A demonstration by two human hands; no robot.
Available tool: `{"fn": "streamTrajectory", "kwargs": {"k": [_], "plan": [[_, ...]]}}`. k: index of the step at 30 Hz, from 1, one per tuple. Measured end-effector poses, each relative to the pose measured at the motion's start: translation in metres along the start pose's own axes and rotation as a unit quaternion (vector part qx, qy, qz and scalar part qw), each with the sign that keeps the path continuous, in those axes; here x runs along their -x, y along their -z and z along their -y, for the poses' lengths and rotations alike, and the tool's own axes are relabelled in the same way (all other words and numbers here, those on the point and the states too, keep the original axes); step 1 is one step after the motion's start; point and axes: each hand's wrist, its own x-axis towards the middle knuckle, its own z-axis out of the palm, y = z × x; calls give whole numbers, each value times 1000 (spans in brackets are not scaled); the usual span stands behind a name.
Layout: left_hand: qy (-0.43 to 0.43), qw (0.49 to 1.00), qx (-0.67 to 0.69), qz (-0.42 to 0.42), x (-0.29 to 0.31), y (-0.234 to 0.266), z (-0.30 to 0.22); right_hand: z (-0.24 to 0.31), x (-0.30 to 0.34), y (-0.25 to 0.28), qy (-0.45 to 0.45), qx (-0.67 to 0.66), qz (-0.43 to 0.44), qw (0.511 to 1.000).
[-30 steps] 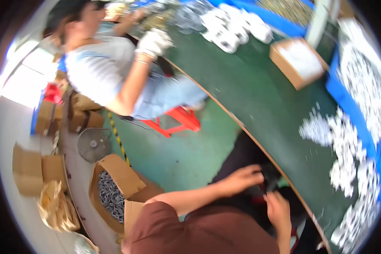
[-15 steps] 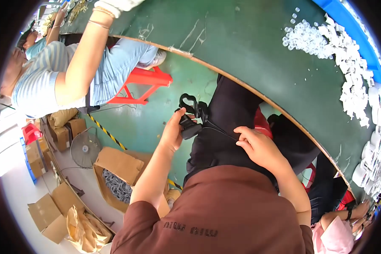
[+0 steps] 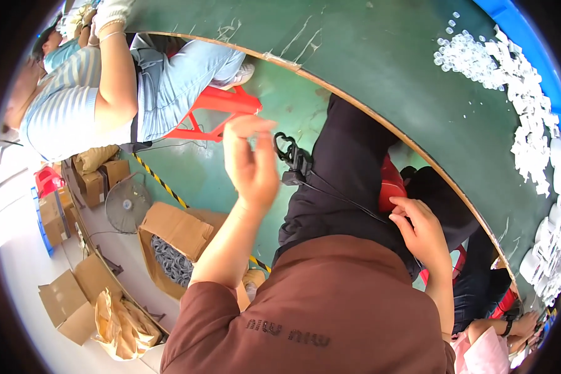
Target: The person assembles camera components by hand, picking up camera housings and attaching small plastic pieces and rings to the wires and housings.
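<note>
My left hand (image 3: 254, 165) is raised left of my thigh, blurred by motion, thumb and fingers apart with nothing visible between them. Just right of it, a black plastic piece with a curved, hook-like ring (image 3: 298, 163) rests against the edge of my black trouser leg. From that piece a thin black cord (image 3: 349, 201) runs across my thigh toward my right hand (image 3: 422, 232). The right hand's fingers are curled, thumb and forefinger close together at the cord's visible end. The exact grip on the cord is hard to see.
A green table (image 3: 380, 68) curves along the far side, with clear and white plastic parts (image 3: 474, 59) beside a blue rim (image 3: 551, 81). Left are a co-worker on a red stool (image 3: 227, 103), a fan (image 3: 128, 204) and a carton of grey parts (image 3: 171, 258). Another person's arms show lower right.
My left hand has come off the black plastic piece and moved up and left. My right hand has moved right and slightly down, the cord stretching further across my thigh.
</note>
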Motion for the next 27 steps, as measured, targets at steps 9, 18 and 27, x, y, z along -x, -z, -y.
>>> {"fn": "streamTrajectory", "kwargs": {"k": [9, 18, 27], "plan": [[-349, 867, 214, 285, 2, -113, -100, 26, 29, 33, 129, 14, -71, 989], [-168, 830, 179, 500, 3, -168, -131, 22, 87, 141, 11, 232, -451, 862], [-172, 821, 147, 525, 3, -163, -133, -40, 125, 204, -158, 379, -495, 765]]}}
